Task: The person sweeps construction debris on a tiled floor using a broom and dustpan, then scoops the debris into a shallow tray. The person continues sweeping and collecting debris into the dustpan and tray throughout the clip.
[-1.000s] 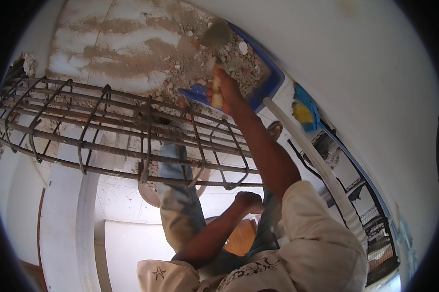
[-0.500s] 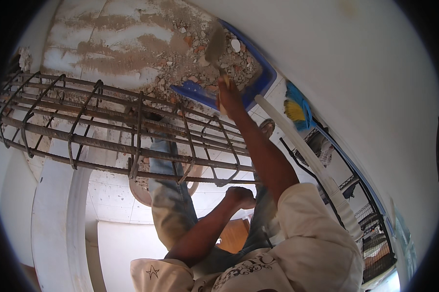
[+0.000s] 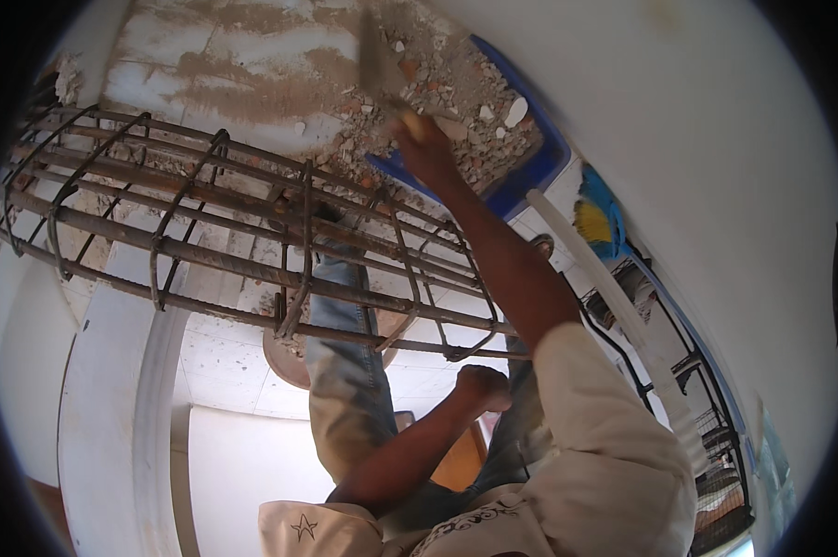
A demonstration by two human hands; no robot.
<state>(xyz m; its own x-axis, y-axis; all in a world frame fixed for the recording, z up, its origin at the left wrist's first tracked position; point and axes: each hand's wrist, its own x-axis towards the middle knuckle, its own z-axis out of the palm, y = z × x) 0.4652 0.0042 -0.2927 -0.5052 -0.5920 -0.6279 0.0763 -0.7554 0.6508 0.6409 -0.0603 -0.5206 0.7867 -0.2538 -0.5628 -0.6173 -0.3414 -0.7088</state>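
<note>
My right hand (image 3: 425,148) is closed around the handle of a trowel (image 3: 370,58). The blade is smeared by motion and points away from me, over the near-left part of a heap of rubble (image 3: 474,121). Grey grit, reddish fragments and white chips make up this heap, which lies partly in a blue tray (image 3: 560,153) and spills out on its left. Above my thigh, my left hand (image 3: 484,388) is curled into a fist, with nothing showing from it.
A rusty rebar cage (image 3: 224,265) stretches across the view between me and the rubble. A round brownish pan (image 3: 287,364) stands on the tiles below it. Along the right wall are a pale long strip (image 3: 614,288), a blue-and-yellow item (image 3: 597,218) and a black wire rack (image 3: 721,464).
The trowel and my right hand have swept left from over the tray to the heap's left side. My left hand remains a fist. The view has shifted slightly.
</note>
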